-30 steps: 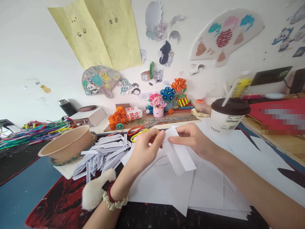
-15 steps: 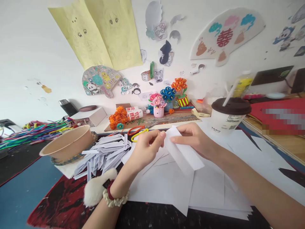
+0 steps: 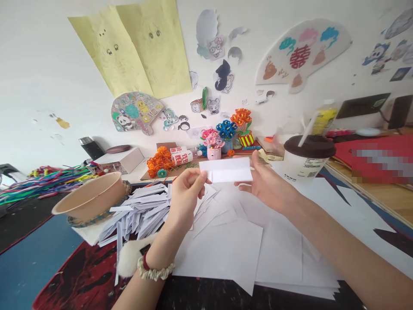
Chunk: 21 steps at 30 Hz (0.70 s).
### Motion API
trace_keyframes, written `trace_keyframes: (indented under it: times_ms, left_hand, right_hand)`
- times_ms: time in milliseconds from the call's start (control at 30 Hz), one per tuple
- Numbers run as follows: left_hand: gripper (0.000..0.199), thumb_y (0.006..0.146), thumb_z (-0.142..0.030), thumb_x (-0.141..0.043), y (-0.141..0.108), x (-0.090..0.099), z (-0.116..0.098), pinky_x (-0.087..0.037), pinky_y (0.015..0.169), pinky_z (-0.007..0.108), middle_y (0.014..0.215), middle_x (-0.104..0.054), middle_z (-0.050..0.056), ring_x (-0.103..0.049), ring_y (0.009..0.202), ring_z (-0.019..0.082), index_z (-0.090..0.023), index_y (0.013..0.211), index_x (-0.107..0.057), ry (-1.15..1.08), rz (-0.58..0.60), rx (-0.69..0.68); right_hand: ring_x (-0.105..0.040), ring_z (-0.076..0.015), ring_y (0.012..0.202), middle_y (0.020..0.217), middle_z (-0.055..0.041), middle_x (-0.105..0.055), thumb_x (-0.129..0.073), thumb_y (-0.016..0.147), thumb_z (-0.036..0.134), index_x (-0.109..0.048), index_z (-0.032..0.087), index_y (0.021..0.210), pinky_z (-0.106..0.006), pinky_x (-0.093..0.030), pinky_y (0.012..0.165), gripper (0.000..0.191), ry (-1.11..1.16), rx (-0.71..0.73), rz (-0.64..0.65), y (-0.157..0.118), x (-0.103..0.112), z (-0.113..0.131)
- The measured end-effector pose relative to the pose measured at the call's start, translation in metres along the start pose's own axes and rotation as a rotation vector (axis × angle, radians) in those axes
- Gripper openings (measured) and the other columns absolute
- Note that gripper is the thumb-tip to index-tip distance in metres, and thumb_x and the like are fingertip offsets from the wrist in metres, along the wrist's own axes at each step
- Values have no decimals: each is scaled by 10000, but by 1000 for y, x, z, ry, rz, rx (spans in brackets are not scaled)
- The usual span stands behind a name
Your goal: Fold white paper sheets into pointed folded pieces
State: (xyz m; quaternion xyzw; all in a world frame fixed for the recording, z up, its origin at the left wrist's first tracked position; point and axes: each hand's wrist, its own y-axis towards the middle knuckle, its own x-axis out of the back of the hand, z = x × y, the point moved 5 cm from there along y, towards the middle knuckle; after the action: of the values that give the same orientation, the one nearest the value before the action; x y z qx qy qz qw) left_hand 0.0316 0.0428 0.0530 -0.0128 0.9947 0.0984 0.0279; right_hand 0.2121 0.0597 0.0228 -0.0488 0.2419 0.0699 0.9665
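My left hand (image 3: 189, 189) pinches the left end of a folded white paper strip (image 3: 230, 171) between thumb and fingers. The strip is held up level above the desk, with a lengthwise crease showing. At its right end is my right hand (image 3: 263, 183), thumb and fingers apart around that edge; whether a fingertip touches the back of the strip is hidden. Below both hands lie white paper sheets (image 3: 222, 249), loosely overlapping. Left of my left hand is a heap of folded white paper strips (image 3: 142, 211).
A tan bowl (image 3: 92, 198) stands at the left by the heap. A lidded drink cup (image 3: 306, 157) with a straw is right of my right hand. Behind are flower pots (image 3: 214, 150) and orange craft flowers (image 3: 159, 159). A white fluffy ball (image 3: 129, 258) lies by my left wrist.
The paper strip has turned from slanting down to the right to nearly level, and looks narrower. My left hand has taken its left end; my right hand's fingers have spread at the other end.
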Motion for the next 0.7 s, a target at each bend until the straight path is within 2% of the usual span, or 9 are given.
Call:
trace_keyframes:
  times_ms: [67, 133, 233, 333, 433, 567, 700]
  left_hand:
    - [265, 741, -333, -729, 0, 1, 1, -321, 497, 213, 712, -664, 10, -422, 497, 59, -154, 805, -544, -40, -27, 23]
    - [276, 729, -325, -740, -1, -1, 4, -346, 520, 221, 785, -689, 34, -470, 538, 70, -148, 830, -554, -76, -22, 48]
    - [272, 739, -332, -731, -5, -7, 10, -353, 537, 225, 785, -671, 26, -477, 550, 69, -138, 847, -575, -113, 7, 87]
    - [253, 756, -348, -714, -10, -15, 17, -340, 538, 223, 636, -573, -26, -426, 523, 62, -139, 782, -572, -117, 51, 141]
    - [256, 750, -353, -716, -15, -23, 21, -318, 522, 219, 568, -491, -54, -400, 524, 68, -155, 754, -553, -109, 92, 181]
    - [275, 738, -364, -716, -19, -28, 21, -315, 512, 225, 607, -515, -40, -403, 525, 70, -160, 700, -536, -84, 145, 202]
    - [263, 727, -361, -724, -19, -27, 19, -310, 510, 229, 681, -572, -16, -409, 521, 64, -150, 711, -568, -53, 161, 177]
  right_hand:
    - [-641, -157, 714, 1083, -81, -654, -548, 834, 640, -581, 249, 1101, -256, -538, 595, 474, 84, -35, -17, 0, 0, -4]
    - [-640, -151, 718, 1065, -60, -642, -617, 786, 637, -540, 265, 1144, -260, -545, 615, 522, 80, -7, 20, -2, -4, -5]
    - [-632, -158, 705, 974, -41, -642, -742, 712, 561, -519, 256, 1190, -290, -540, 628, 609, -112, 91, 165, -8, -17, -4]
    - [-604, -148, 675, 888, -51, -650, -774, 699, 500, -641, 183, 983, -298, -518, 625, 445, -285, 152, 162, -10, -22, -5]
    - [-579, -140, 650, 768, -49, -649, -740, 732, 486, -686, 156, 784, -288, -497, 609, 339, -347, 206, 137, -9, -22, -5]
    - [-557, -132, 578, 636, -29, -630, -729, 743, 472, -680, 161, 666, -276, -462, 548, 324, -407, 277, 111, -9, -19, -2]
    - [-542, -128, 546, 599, -15, -619, -731, 745, 461, -678, 168, 660, -276, -442, 523, 309, -416, 293, 109, -10, -18, -2]
